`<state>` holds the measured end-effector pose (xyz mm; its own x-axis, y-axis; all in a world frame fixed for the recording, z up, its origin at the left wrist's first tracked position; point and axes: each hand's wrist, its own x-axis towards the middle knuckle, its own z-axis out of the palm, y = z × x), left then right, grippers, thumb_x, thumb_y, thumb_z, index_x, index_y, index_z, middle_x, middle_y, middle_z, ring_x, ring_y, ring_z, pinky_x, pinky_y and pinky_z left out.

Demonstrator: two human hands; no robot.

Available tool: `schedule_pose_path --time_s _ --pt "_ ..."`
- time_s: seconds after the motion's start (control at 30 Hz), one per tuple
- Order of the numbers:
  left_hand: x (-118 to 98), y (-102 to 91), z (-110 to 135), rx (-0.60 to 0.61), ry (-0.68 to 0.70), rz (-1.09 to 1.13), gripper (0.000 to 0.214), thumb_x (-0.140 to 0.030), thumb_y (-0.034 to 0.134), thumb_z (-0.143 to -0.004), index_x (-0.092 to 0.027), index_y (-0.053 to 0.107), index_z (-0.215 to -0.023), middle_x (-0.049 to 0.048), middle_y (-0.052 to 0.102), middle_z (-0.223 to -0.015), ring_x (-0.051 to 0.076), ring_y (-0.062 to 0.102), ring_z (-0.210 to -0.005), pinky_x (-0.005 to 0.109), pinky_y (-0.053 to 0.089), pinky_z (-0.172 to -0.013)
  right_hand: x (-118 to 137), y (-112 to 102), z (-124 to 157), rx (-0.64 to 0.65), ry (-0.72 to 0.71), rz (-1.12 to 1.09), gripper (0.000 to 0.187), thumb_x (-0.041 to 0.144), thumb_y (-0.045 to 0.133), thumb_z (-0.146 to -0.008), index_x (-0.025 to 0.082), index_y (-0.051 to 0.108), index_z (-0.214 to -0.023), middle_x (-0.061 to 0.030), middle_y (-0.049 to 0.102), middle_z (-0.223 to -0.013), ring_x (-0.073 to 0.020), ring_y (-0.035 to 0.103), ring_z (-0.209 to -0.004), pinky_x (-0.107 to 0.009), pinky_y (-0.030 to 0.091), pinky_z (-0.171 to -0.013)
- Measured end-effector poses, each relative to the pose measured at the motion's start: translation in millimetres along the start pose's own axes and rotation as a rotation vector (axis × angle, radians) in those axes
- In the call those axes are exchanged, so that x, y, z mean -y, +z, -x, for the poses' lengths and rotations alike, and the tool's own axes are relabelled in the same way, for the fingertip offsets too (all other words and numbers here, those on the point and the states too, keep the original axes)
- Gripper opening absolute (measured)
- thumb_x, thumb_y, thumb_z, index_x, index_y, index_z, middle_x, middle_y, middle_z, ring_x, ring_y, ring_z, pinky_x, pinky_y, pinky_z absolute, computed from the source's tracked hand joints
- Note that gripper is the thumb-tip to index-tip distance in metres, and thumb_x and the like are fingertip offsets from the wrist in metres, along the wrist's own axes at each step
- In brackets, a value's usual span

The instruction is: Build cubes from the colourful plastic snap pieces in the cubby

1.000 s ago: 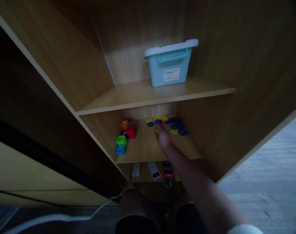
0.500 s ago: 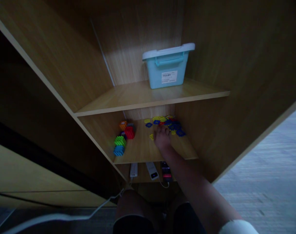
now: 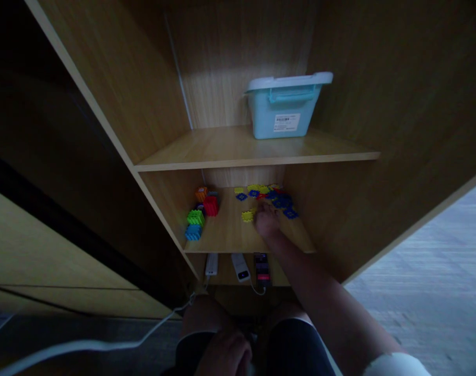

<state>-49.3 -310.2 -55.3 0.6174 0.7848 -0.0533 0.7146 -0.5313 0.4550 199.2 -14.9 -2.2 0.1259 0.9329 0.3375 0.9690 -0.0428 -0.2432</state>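
My right hand [image 3: 267, 220] reaches onto the middle shelf with its fingers bent down among flat notched plastic tiles. What is under the fingertips is hidden. Just left of it lies a yellow tile [image 3: 247, 215], with another yellow edge peeking out beside the fingers. Blue tiles [image 3: 282, 201] are heaped to the hand's right, and more yellow tiles [image 3: 263, 189] lie behind it with some red ones. My left hand [image 3: 230, 352] rests low over my lap, its fingers curled in dim light; I cannot see whether it holds anything.
Left on the same shelf stand toy cubes: a red one [image 3: 211, 206], an orange one [image 3: 201, 194], a green one [image 3: 195, 217] and a blue one [image 3: 193, 232]. A lidded light-blue box [image 3: 283, 109] sits above. Below are a phone [image 3: 262, 269], a white power bank [image 3: 240, 267] and a cable [image 3: 116, 344].
My right hand has shifted slightly right, showing more of the yellow tile beside it. My left hand has come into view over my lap. The whole view has shifted a little.
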Motion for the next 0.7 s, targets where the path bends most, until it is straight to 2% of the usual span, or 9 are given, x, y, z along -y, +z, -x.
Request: schedule_pose_path --time_s 0.03,0.1,0.17,0.2,0.27,0.37,0.47,0.53,0.7 --pt "-2.6 -2.2 -15.6 -0.037 -0.011 0.060 0.015 -0.009 0.066 -0.095 -0.023 0.072 -0.095 0.0040 0.077 -0.101 0.020 0.072 -0.093 0.032 0.059 -0.087 -2.2 0.4 -0.8 0.003 0.006 0.004 0.051 0.029 0.048 -0.103 0.010 0.061 -0.148 -0.0257 0.060 -0.152 -0.0410 0.053 -0.138 -0.056 0.040 -0.112" --pt "-10.5 -14.4 -44.7 -0.180 0.009 0.180 0.020 -0.011 0.056 -0.100 -0.024 0.071 -0.100 0.0052 0.076 -0.102 0.022 0.071 -0.097 0.035 0.058 -0.088 -5.8 1.7 -1.7 0.014 0.008 -0.006 0.053 0.038 0.049 -0.104 0.012 0.060 -0.149 -0.0249 0.062 -0.150 -0.0411 0.055 -0.135 -0.056 0.042 -0.110" --pt "-17.1 -34.3 -72.3 -0.344 0.052 0.234 0.018 -0.017 0.054 -0.102 -0.024 0.070 -0.098 0.0063 0.075 -0.099 0.023 0.070 -0.097 0.038 0.057 -0.089 -8.6 3.0 -2.2 0.028 0.000 -0.033 0.051 0.040 0.050 -0.104 0.015 0.062 -0.146 -0.0224 0.066 -0.145 -0.0391 0.058 -0.132 -0.053 0.043 -0.110" --pt "-18.0 -45.5 -86.6 -0.377 0.076 0.233 0.018 -0.018 0.053 -0.103 -0.024 0.070 -0.099 0.0070 0.074 -0.100 0.024 0.069 -0.100 0.039 0.056 -0.091 -10.1 3.5 -2.5 0.032 -0.001 -0.051 0.049 0.040 0.052 -0.103 0.015 0.064 -0.144 -0.0212 0.068 -0.141 -0.0381 0.059 -0.131 -0.051 0.043 -0.110" --pt "-12.6 -67.1 -117.5 -0.470 0.065 0.191 0.018 -0.019 0.053 -0.104 -0.022 0.069 -0.096 0.0074 0.073 -0.098 0.025 0.067 -0.101 0.040 0.055 -0.094 -13.3 4.1 -3.1 0.019 -0.005 -0.102 0.047 0.038 0.056 -0.101 0.016 0.065 -0.141 -0.0189 0.071 -0.137 -0.0358 0.061 -0.128 -0.048 0.044 -0.111" --pt "12.1 -93.2 -168.6 -0.577 0.001 0.115 0.017 -0.015 0.055 -0.101 -0.020 0.071 -0.099 0.0090 0.073 -0.101 0.026 0.067 -0.105 0.041 0.054 -0.099 -18.9 3.2 -4.2 -0.047 -0.066 -0.237 0.049 0.028 0.059 -0.096 0.014 0.061 -0.143 -0.0178 0.067 -0.142 -0.0310 0.062 -0.128 -0.042 0.046 -0.113" --pt "44.8 -112.2 -216.5 -0.589 -0.089 0.062 0.018 -0.012 0.056 -0.099 -0.015 0.072 -0.106 0.0127 0.075 -0.109 0.027 0.068 -0.109 0.041 0.054 -0.105 -23.0 0.4 -4.8 -0.104 -0.141 -0.360 0.053 0.010 0.052 -0.092 0.010 0.058 -0.144 -0.0183 0.063 -0.147 -0.0263 0.060 -0.133 -0.035 0.046 -0.115" --pt "64.0 -122.3 -241.4 -0.564 -0.165 0.011 0.019 -0.017 0.057 -0.101 -0.012 0.071 -0.114 0.0163 0.075 -0.116 0.028 0.069 -0.110 0.042 0.054 -0.105 -23.6 -1.3 -5.0 -0.091 -0.163 -0.379 0.052 0.003 0.046 -0.089 0.011 0.063 -0.138 -0.0157 0.068 -0.140 -0.0238 0.063 -0.128 -0.032 0.047 -0.113" --pt "90.5 -135.4 -271.8 -0.505 -0.111 -0.061 0.023 -0.018 0.057 -0.101 -0.011 0.073 -0.115 0.0164 0.074 -0.122 0.026 0.067 -0.115 0.037 0.051 -0.110 -20.7 -0.8 -4.5 -0.006 -0.227 -0.364 0.026 0.009 0.059 -0.089 0.019 0.075 -0.107 -0.0093 0.076 -0.115 -0.0241 0.069 -0.111 -0.035 0.051 -0.107"
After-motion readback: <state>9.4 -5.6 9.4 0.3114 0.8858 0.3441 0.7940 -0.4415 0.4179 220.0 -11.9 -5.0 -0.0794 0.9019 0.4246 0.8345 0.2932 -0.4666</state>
